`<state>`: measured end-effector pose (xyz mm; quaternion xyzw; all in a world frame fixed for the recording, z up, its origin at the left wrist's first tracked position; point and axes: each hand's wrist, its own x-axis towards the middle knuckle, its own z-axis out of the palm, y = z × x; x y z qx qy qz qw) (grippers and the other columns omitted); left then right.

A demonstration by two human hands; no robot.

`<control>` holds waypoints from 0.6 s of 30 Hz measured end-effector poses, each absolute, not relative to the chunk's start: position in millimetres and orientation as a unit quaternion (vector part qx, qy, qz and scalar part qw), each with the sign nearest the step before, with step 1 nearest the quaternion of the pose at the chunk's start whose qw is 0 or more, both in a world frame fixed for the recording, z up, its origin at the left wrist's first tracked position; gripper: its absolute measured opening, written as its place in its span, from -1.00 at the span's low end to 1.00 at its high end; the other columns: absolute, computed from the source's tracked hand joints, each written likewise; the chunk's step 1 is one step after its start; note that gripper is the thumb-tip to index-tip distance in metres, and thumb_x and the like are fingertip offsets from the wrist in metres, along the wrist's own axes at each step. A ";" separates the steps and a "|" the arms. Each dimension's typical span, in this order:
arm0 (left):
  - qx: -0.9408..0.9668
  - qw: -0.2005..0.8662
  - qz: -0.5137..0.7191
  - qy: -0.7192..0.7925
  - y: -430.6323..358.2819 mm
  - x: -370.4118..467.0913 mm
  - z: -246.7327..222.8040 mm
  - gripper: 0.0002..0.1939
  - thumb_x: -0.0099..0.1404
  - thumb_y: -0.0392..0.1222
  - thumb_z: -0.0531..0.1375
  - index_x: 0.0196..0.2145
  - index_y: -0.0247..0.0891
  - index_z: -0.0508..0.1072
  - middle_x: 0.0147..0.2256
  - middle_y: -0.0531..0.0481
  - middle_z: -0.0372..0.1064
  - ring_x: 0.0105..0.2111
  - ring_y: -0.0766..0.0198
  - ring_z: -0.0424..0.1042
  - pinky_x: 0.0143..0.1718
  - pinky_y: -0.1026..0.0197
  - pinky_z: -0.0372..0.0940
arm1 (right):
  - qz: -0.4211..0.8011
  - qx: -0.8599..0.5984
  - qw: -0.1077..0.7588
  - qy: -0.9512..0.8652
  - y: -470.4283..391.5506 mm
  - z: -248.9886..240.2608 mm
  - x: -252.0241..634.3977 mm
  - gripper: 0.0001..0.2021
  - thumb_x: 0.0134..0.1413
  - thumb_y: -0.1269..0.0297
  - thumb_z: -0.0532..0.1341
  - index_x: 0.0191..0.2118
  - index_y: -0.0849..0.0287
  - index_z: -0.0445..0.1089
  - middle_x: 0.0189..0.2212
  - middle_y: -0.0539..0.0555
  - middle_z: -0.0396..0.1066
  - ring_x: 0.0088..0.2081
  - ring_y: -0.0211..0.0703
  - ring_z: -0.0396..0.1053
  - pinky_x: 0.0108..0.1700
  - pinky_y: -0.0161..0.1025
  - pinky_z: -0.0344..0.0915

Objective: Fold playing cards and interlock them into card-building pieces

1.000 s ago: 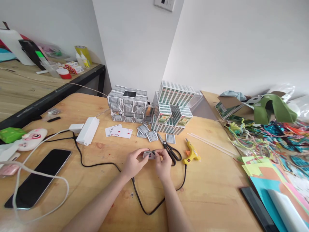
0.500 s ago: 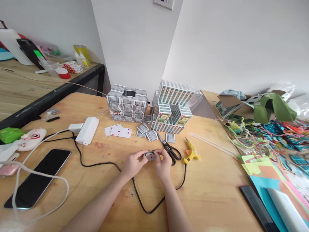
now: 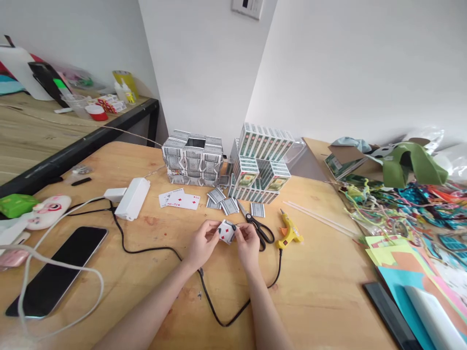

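A playing card with red diamonds (image 3: 226,231) is held over the table between both hands. My left hand (image 3: 203,242) pinches its left edge, and my right hand (image 3: 247,241) grips its right edge. Black-handled scissors (image 3: 261,227) lie just right of my right hand, beside a yellow glue gun (image 3: 289,232). Beyond the hands are several patterned cards (image 3: 229,206) lying face down and a few face-up cards (image 3: 187,201). A structure of folded cards (image 3: 193,163) stands at the back, next to stacked green-and-white card boxes (image 3: 255,165).
A black cord (image 3: 222,324) loops across the table near my forearms. At the left lie a phone (image 3: 58,270), a white power block (image 3: 133,198) and white cables. Coloured paper (image 3: 397,262) and craft scraps cover the right side.
The card between my hands has tilted so that more of its diamond face shows. Both hands remain in nearly the same place.
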<state>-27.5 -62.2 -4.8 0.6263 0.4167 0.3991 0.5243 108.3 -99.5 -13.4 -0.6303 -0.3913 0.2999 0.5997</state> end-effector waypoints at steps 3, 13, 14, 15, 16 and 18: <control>0.649 0.476 0.409 0.430 -61.8 -28.8 -6.9 -0.81 0.19 -0.20 0.08 -0.23 -0.27 0.37 -0.23 -0.08 0.45 -0.28 0.25 0.45 -0.22 0.19 0.36 | 0.285 -0.632 0.582 -0.424 -100.7 -11.6 104.1 -0.80 -0.08 0.20 0.21 -0.33 0.20 0.31 -0.43 0.06 0.41 -0.43 -0.20 0.37 -0.40 -0.28 0.33; 0.691 0.384 0.421 0.444 -61.5 -29.8 -6.4 -0.81 0.17 -0.28 0.06 -0.27 -0.24 0.42 -0.27 -0.02 0.46 -0.33 0.31 0.43 -0.29 0.26 0.34 | 0.230 -0.662 0.508 -0.501 -106.2 -6.0 98.6 -0.78 0.03 0.24 0.11 -0.27 0.20 0.43 -0.41 0.10 0.47 -0.44 -0.18 0.38 -0.38 -0.27 0.32; 0.695 0.375 0.423 0.445 -60.8 -30.4 -6.4 -0.81 0.17 -0.29 0.05 -0.27 -0.24 0.42 -0.29 -0.01 0.46 -0.35 0.31 0.42 -0.30 0.27 0.34 | 0.235 -0.663 0.503 -0.501 -106.3 -5.6 98.3 -0.77 0.05 0.24 0.08 -0.27 0.20 0.44 -0.43 0.10 0.47 -0.46 -0.18 0.37 -0.38 -0.27 0.31; 0.698 0.365 0.425 0.446 -60.0 -31.1 -6.4 -0.80 0.17 -0.30 0.05 -0.28 -0.23 0.42 -0.30 0.00 0.45 -0.37 0.32 0.42 -0.31 0.27 0.33 | 0.248 -0.663 0.502 -0.498 -106.4 -5.0 97.9 -0.76 0.06 0.24 0.06 -0.27 0.20 0.44 -0.44 0.10 0.46 -0.47 -0.18 0.37 -0.39 -0.27 0.30; 0.702 0.357 0.427 0.445 -59.2 -31.8 -6.4 -0.80 0.16 -0.32 0.05 -0.28 -0.23 0.42 -0.32 0.00 0.45 -0.38 0.33 0.41 -0.31 0.28 0.33 | 0.269 -0.658 0.504 -0.490 -106.3 -4.2 97.6 -0.75 0.07 0.24 0.05 -0.27 0.21 0.44 -0.45 0.09 0.46 -0.48 -0.18 0.36 -0.41 -0.27 0.30; 0.710 0.347 0.426 0.440 -58.3 -32.8 -6.1 -0.80 0.16 -0.34 0.04 -0.29 -0.23 0.42 -0.33 0.01 0.44 -0.38 0.33 0.40 -0.32 0.28 0.32 | 0.332 -0.637 0.517 -0.466 -105.9 -2.2 96.9 -0.74 0.07 0.21 0.06 -0.23 0.21 0.41 -0.44 0.09 0.45 -0.49 -0.19 0.35 -0.46 -0.29 0.30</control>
